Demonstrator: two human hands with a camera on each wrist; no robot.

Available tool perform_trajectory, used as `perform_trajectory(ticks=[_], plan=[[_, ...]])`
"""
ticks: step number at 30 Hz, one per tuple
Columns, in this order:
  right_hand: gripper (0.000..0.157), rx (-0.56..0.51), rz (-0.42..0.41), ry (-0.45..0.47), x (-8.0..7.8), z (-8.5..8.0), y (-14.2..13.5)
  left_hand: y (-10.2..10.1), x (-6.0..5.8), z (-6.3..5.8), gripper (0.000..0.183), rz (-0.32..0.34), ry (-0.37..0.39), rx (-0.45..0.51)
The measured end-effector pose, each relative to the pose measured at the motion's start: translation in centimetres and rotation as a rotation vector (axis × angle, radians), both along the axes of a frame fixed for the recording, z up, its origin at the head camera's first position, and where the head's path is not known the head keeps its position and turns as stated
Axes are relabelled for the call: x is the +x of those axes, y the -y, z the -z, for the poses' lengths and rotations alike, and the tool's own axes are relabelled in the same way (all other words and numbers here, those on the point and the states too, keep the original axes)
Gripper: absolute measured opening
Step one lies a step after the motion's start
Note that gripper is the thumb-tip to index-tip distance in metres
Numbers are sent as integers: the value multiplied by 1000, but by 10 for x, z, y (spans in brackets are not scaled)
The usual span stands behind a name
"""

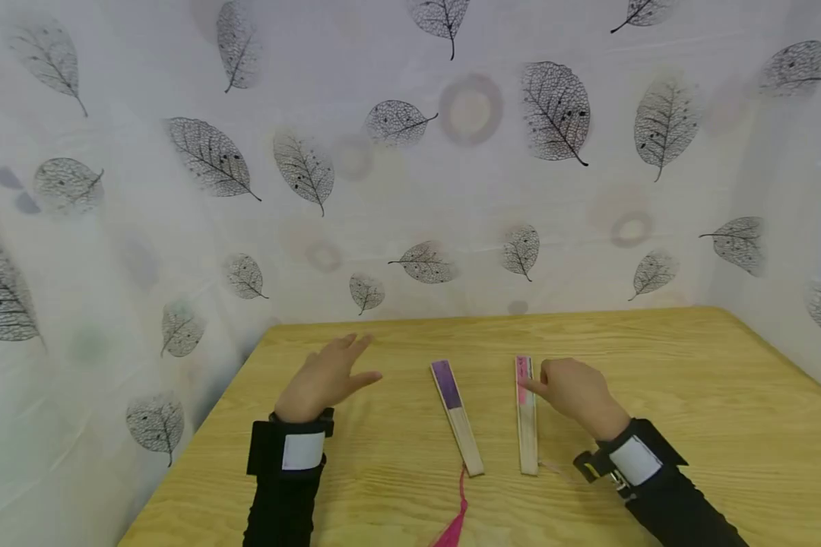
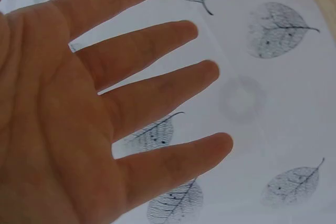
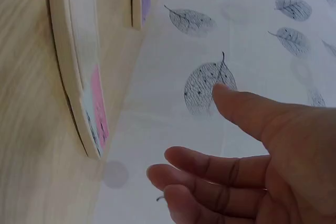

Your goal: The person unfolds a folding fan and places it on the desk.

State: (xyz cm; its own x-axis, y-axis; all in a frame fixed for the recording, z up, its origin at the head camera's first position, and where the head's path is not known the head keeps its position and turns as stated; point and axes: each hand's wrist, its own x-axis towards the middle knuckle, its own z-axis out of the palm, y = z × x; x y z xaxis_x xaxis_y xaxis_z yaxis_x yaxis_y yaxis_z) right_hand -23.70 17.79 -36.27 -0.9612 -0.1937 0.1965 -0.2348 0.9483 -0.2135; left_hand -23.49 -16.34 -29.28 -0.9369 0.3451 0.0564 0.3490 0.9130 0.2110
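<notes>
A folded hand fan with a purple panel [image 1: 446, 384] lies on the table, a pink tassel [image 1: 454, 524] trailing from its lower end. To its right is a second folded fan with a pink and pale panel [image 1: 523, 387], its wooden sticks pointing toward me. My left hand [image 1: 323, 382] hovers left of the purple fan, fingers spread and palm bare in the left wrist view. Beside the pink fan is my right hand [image 1: 575, 391]; its thumb overlaps that fan in the head view. The right wrist view shows its fingers [image 3: 210, 166] loosely bent, holding nothing.
The fans lie on a light wooden table [image 1: 383, 486]. Behind and at both sides hangs a white sheet [image 1: 397, 205] printed with dark leaves. Black straps with white patches circle both wrists.
</notes>
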Motion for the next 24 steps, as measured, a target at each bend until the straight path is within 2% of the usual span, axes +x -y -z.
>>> perform_trajectory(ticks=[4, 9, 18, 24], plan=[[50, 30, 20, 92, 1, 15, 15, -3, 7, -4, 66, 17, -4, 2], [53, 65, 70, 185, 3, 26, 20, -6, 13, -8, 66, 15, -29, 2], [52, 64, 96, 294, 1, 29, 20, -8, 18, -14, 67, 3, -39, -24], [43, 25, 79, 327, -1, 33, 23, -7, 20, -14, 66, 10, -58, -28]])
